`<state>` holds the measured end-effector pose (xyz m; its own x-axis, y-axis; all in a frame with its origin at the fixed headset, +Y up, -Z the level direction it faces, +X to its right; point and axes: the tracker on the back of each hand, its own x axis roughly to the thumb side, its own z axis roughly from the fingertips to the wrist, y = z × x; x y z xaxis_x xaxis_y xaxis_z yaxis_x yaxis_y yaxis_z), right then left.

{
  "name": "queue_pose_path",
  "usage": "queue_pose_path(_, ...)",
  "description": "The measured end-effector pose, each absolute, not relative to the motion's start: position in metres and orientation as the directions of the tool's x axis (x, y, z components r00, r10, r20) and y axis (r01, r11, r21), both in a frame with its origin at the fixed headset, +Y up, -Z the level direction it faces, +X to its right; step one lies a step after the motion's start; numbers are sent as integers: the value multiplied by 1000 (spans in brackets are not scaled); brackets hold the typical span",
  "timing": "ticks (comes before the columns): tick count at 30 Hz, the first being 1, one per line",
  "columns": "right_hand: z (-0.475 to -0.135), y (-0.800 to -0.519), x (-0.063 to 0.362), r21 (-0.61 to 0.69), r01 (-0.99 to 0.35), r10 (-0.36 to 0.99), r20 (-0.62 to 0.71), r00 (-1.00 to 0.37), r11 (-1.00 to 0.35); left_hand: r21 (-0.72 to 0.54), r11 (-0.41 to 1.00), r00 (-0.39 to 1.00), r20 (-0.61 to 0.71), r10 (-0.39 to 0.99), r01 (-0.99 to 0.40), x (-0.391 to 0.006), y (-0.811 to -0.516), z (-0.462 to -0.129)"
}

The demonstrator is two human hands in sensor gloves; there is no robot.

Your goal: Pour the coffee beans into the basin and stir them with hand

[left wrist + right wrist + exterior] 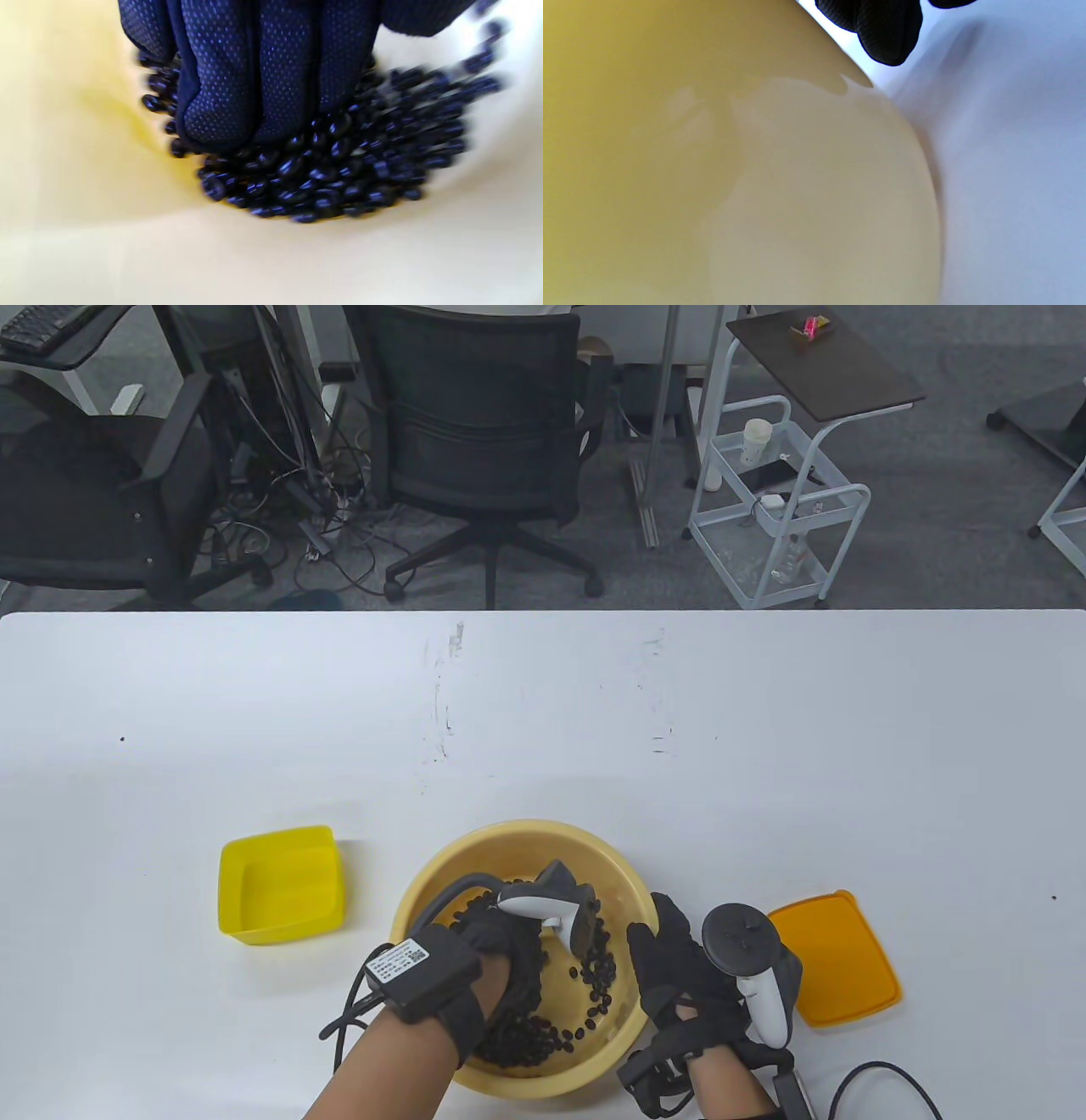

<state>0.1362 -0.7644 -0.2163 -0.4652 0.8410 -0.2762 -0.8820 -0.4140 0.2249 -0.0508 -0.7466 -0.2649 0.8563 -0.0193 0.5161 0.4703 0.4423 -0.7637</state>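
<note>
Where the near edge of the white table (543,712) is met, a round yellow basin (543,836) is recorded, with dark coffee beans (598,967) heaped along its left and near side and scattered across its floor. Inside it, the left hand (496,937) is set among the beans (331,169); its gloved fingers (263,84) are seen held together and fairly straight, tips pressed into the heap, nothing gripped. The right hand (679,976) is placed against the basin's right outer wall (755,169); whether its fingers (886,29) are curled on the rim cannot be told. A square yellow container (284,886) is listed left of the basin, apart from it, with no contents seen. An orange lid (836,959) is laid flat just right of the right hand. Bare tabletop is noted beyond the basin toward the far edge and out to both sides.
</note>
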Motion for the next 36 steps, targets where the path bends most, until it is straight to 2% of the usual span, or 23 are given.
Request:
queue_pose_path(2, -216, -764, 136, 219, -877, 836, -272, -477, -429, -798, 482, 864, 481, 151, 360, -46, -738, -261)
queue_pose_path(3, -216, -764, 136, 219, -877, 836, -272, -476, -428, -806, 492, 861, 471, 194, 330, -45, -733, -260)
queue_pose_path(6, -216, -764, 137, 214, -876, 836, -268, -478, -432, -771, 566, 841, 488, 232, 291, -42, -716, -255)
queue_pose_path(10, -216, -762, 138, 224, -853, 825, -233, -516, -471, -639, 702, 818, 557, 142, 313, -46, -689, -241)
queue_pose_path(15, -209, -752, 137, 184, -753, 742, -136, -656, -632, -350, 882, 797, 602, -47, 316, -67, -642, -216)
queue_pose_path(18, -197, -734, 130, 56, -583, 581, -50, -812, -810, -115, 964, 805, 578, -133, 241, -94, -619, -197)
queue_pose_path(20, -189, -723, 123, -29, -452, 452, 4, -892, -892, 2, 983, 820, 551, -156, 186, -112, -614, -187)
queue_pose_path(23, -180, -712, 116, -131, -333, 323, 90, -942, -934, 152, 986, 855, 501, -137, 69, -142, -619, -173)
queue_pose_path(27, -176, -706, 115, -159, -309, 286, 155, -946, -938, 247, 968, 894, 443, -73, -43, -170, -639, -163)
queue_pose_path(36, -181, -707, 121, -183, -257, 220, 199, -955, -949, 189, 973, 899, 437, 40, -135, -195, -683, -174)
